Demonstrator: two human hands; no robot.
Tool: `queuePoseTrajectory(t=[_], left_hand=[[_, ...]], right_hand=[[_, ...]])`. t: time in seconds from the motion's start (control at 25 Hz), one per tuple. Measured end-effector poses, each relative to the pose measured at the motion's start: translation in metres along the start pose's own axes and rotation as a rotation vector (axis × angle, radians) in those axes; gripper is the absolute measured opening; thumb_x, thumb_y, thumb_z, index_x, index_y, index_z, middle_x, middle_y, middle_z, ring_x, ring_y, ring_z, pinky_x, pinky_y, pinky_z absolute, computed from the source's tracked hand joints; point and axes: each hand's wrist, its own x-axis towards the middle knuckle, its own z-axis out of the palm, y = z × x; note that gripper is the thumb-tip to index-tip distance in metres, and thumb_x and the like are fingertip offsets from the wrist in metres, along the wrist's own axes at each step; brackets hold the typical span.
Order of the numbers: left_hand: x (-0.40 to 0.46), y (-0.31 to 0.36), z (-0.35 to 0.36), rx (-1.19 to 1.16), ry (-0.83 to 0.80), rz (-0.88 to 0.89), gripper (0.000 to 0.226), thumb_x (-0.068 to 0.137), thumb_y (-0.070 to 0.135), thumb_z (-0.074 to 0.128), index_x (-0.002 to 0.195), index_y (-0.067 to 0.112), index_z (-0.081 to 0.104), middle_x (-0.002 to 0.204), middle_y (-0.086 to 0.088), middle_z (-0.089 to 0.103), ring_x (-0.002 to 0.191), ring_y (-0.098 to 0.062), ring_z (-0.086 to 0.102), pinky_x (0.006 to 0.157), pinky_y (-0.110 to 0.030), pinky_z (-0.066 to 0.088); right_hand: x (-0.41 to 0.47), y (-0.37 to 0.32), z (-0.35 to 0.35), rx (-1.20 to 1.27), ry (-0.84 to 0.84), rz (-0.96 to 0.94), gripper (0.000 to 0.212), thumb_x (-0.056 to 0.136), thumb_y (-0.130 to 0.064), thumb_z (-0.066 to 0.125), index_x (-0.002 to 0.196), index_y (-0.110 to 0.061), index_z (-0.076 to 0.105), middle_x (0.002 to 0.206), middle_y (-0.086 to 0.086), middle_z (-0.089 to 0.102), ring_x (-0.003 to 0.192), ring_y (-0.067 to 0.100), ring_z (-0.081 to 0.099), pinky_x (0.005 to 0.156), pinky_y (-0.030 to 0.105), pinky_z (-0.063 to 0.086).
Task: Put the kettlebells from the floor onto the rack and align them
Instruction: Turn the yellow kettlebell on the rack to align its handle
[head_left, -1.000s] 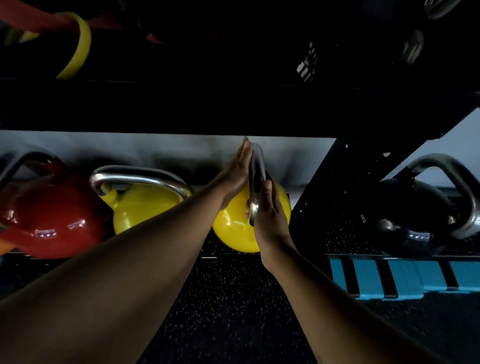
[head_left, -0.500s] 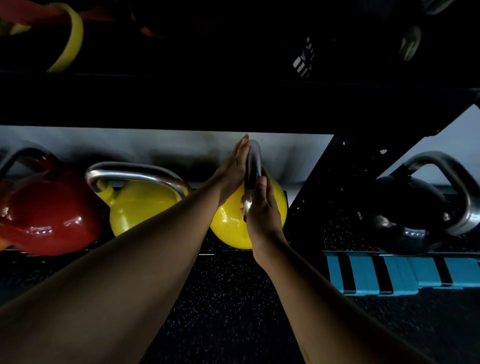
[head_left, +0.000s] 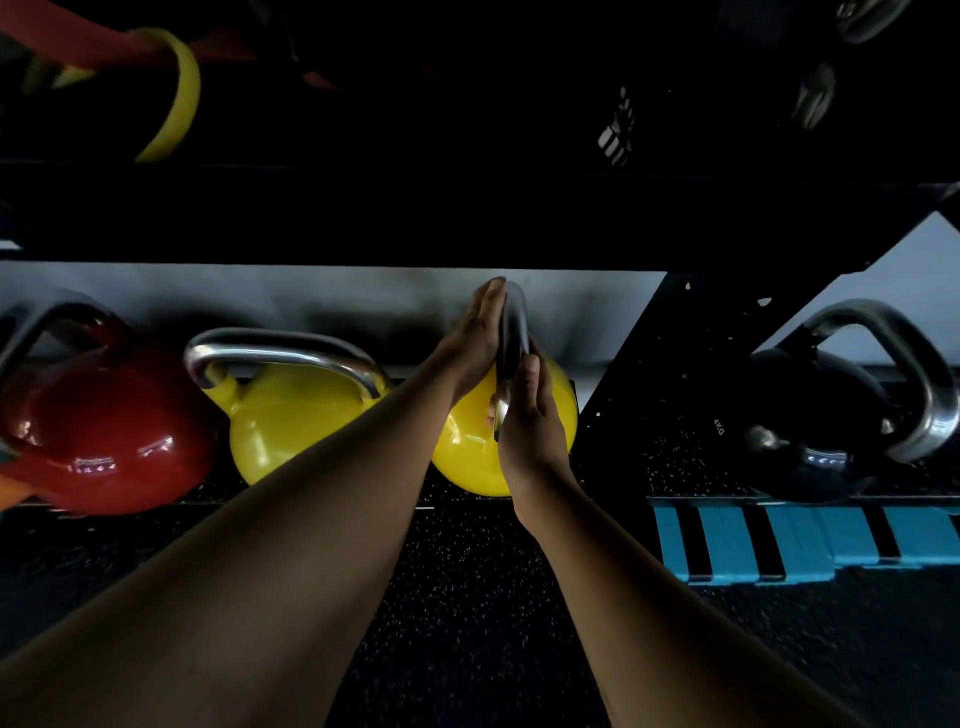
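Almost nothing moves: left hand (head_left: 470, 343) and right hand (head_left: 530, 421) stay flat, fingers straight, pressing the handle (head_left: 511, 322) of the yellow kettlebell (head_left: 462, 462) between them. Handle edge-on, so aligning on the rack (head_left: 675, 338) is likely unfinished.

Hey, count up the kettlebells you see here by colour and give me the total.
Glossy red round kettlebell with steel handle: 1
Glossy yellow round kettlebells with steel handles: 2
Black round kettlebell with steel handle: 1
Total: 4
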Motion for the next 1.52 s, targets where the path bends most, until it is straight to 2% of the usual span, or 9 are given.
queuePoseTrajectory(t=[0.24, 0.44, 0.56, 0.76, 0.88, 1.08, 1.2, 1.32, 1.52], left_hand=[[-0.015, 0.015, -0.007, 0.217, 0.019, 0.058, 0.051, 0.105, 0.034, 0.022, 0.151, 0.012, 0.027, 0.159, -0.009, 0.026, 0.147, -0.024, 0.023, 0.115, -0.025, 0.018], [-0.024, 0.019, -0.021, 0.388, -0.037, 0.020, 0.054, 0.103, 0.041, 0.026, 0.150, 0.014, 0.031, 0.158, -0.010, 0.029, 0.147, -0.028, 0.024, 0.119, -0.037, 0.017], [-0.037, 0.013, -0.027, 0.661, 0.008, 0.070, 0.065, 0.093, 0.058, 0.020, 0.146, 0.024, 0.035, 0.153, -0.010, 0.038, 0.139, -0.035, 0.036, 0.113, -0.052, 0.030], [-0.069, 0.013, -0.056, 1.109, 0.146, 0.196, 0.048, 0.097, 0.052, 0.031, 0.125, 0.023, 0.058, 0.133, -0.011, 0.055, 0.124, -0.035, 0.048, 0.103, -0.050, 0.034], [-0.085, 0.012, -0.099, 1.261, 0.232, 0.251, 0.039, 0.098, 0.042, 0.038, 0.119, 0.019, 0.062, 0.138, -0.009, 0.050, 0.131, -0.031, 0.041, 0.112, -0.052, 0.022], [-0.119, -0.017, -0.170, 1.044, 0.613, 0.108, 0.043, 0.095, 0.048, 0.039, 0.124, 0.019, 0.052, 0.146, -0.011, 0.040, 0.133, -0.035, 0.036, 0.105, -0.053, 0.035], [-0.134, -0.041, -0.182, 0.566, 0.873, -0.146, 0.063, 0.089, 0.059, 0.048, 0.136, 0.018, 0.038, 0.142, -0.017, 0.039, 0.124, -0.042, 0.042, 0.096, -0.051, 0.040], [-0.128, -0.049, -0.187, 0.149, 0.763, -0.252, 0.076, 0.089, 0.060, 0.050, 0.145, 0.012, 0.029, 0.145, -0.021, 0.036, 0.126, -0.041, 0.045, 0.100, -0.045, 0.039], [-0.106, -0.052, -0.176, 0.019, 0.687, -0.298, 0.085, 0.088, 0.068, 0.038, 0.152, 0.020, 0.011, 0.157, -0.019, 0.016, 0.132, -0.046, 0.040, 0.107, -0.052, 0.036]], right_hand=[[0.005, 0.004, -0.004, -0.145, -0.029, -0.017, 0.055, 0.098, -0.059, 0.018, 0.149, -0.041, 0.031, 0.139, -0.001, 0.056, 0.119, 0.021, 0.056, 0.098, 0.042, 0.047], [0.008, 0.000, -0.006, -0.183, -0.015, -0.015, 0.057, 0.100, -0.057, 0.019, 0.146, -0.030, 0.039, 0.119, 0.005, 0.062, 0.094, 0.019, 0.061, 0.075, 0.032, 0.050], [0.006, -0.006, -0.010, -0.224, -0.024, -0.004, 0.050, 0.102, -0.051, 0.021, 0.139, -0.027, 0.045, 0.100, 0.006, 0.065, 0.077, 0.023, 0.064, 0.073, 0.044, 0.051], [0.008, -0.031, -0.031, -0.932, -0.094, -0.196, 0.045, 0.104, -0.032, 0.031, 0.144, -0.014, 0.039, 0.141, 0.019, 0.047, 0.125, 0.039, 0.047, 0.097, 0.043, 0.042], [0.007, -0.051, -0.028, -1.072, 0.038, -0.423, 0.039, 0.097, -0.028, 0.047, 0.134, -0.018, 0.047, 0.128, 0.019, 0.049, 0.117, 0.041, 0.045, 0.088, 0.045, 0.040], [-0.001, -0.055, 0.036, -1.162, -0.129, -0.611, 0.043, 0.091, -0.036, 0.051, 0.131, -0.020, 0.051, 0.127, 0.017, 0.049, 0.121, 0.040, 0.042, 0.096, 0.050, 0.042], [-0.003, -0.041, 0.087, -1.066, -0.247, -0.499, 0.048, 0.093, -0.046, 0.051, 0.134, -0.020, 0.051, 0.128, 0.018, 0.048, 0.121, 0.039, 0.044, 0.099, 0.045, 0.040], [-0.001, -0.029, 0.129, -1.063, -0.294, -0.415, 0.054, 0.093, -0.057, 0.047, 0.134, -0.021, 0.046, 0.129, 0.017, 0.049, 0.122, 0.037, 0.044, 0.101, 0.044, 0.039], [0.008, -0.021, 0.154, -0.942, -0.194, -0.344, 0.054, 0.090, -0.063, 0.050, 0.117, -0.016, 0.054, 0.120, 0.017, 0.061, 0.114, 0.035, 0.055, 0.082, 0.035, 0.040]])
